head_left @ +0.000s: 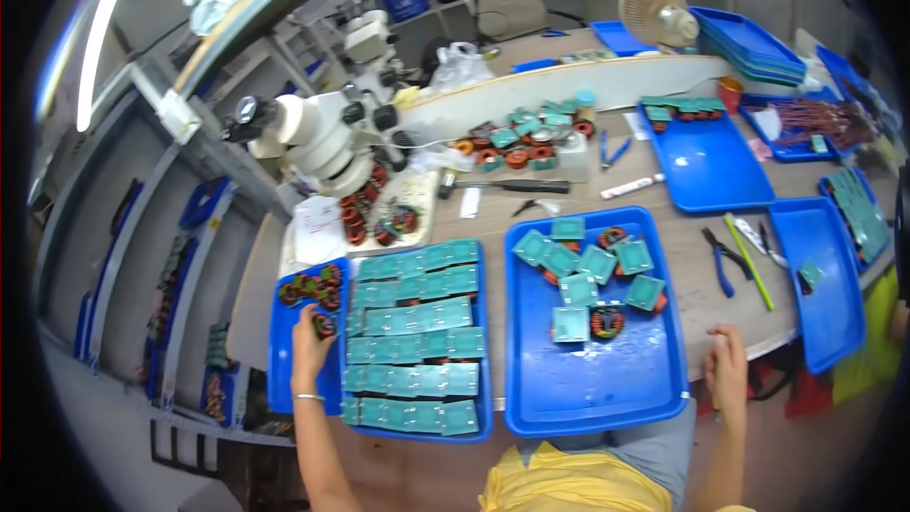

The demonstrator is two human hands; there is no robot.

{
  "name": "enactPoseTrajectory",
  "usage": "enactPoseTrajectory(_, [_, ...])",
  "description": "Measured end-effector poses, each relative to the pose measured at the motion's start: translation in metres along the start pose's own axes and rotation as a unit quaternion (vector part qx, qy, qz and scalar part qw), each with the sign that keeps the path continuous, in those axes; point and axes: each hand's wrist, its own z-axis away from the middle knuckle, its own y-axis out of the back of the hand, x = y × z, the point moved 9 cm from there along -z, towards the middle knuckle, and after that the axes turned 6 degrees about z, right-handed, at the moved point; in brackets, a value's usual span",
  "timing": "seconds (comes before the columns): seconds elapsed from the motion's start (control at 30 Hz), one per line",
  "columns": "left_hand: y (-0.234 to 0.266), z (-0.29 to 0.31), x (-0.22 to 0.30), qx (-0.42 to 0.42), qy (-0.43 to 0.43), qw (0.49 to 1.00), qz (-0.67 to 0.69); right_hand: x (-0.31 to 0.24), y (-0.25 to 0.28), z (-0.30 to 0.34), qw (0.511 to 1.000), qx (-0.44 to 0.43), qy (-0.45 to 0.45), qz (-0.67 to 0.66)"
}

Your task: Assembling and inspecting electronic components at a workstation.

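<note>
My left hand (310, 337) reaches into the left part of a blue tray (281, 370) and closes its fingers around a round copper-wound coil (324, 324). More such coils (311, 286) lie in a cluster just beyond it. Rows of teal square parts (417, 332) fill the rest of that tray. My right hand (727, 365) rests on the table's front edge, fingers curled, holding nothing that I can see. Between my hands a second blue tray (592, 389) carries several loose teal parts (588, 270) and a few coils.
A white stereo microscope (318, 133) stands at the back left. Blue-handled pliers (720, 261) and a green stick (749, 246) lie right of the middle tray. More blue trays (706, 166) sit to the right, and a small fan (654, 11) at the back.
</note>
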Motion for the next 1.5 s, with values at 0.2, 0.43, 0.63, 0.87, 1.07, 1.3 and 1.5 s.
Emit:
enactPoseTrajectory(0.2, [0.001, 0.010, 0.002, 0.023, 0.011, 1.000, -0.011, -0.102, -0.086, 0.006, 0.942, -0.084, 0.228, 0.232])
enactPoseTrajectory(0.43, [0.047, 0.031, 0.086, 0.154, -0.028, 0.987, 0.025, -0.117, -0.206, 0.017, 0.803, -0.266, 0.324, 0.423])
enactPoseTrajectory(0.63, [0.045, 0.100, 0.167, 0.152, -0.119, 0.945, 0.263, -0.109, -0.220, 0.010, 0.781, -0.298, 0.345, 0.426])
enactPoseTrajectory(0.87, [-0.065, 0.141, 0.288, -0.151, -0.053, 0.800, 0.579, -0.158, -0.194, 0.048, 0.846, -0.377, 0.280, 0.251])
enactPoseTrajectory(1.07, [-0.083, 0.151, 0.315, -0.232, 0.058, 0.640, 0.730, -0.184, -0.166, 0.075, 0.870, -0.359, 0.286, 0.180])
enactPoseTrajectory(1.3, [-0.083, 0.158, 0.321, -0.237, 0.095, 0.602, 0.756, -0.165, -0.113, 0.071, 0.935, -0.235, 0.215, 0.155])
enactPoseTrajectory(1.5, [-0.084, 0.163, 0.325, -0.257, 0.103, 0.590, 0.759, -0.161, -0.100, 0.081, 0.914, -0.237, 0.256, 0.208])
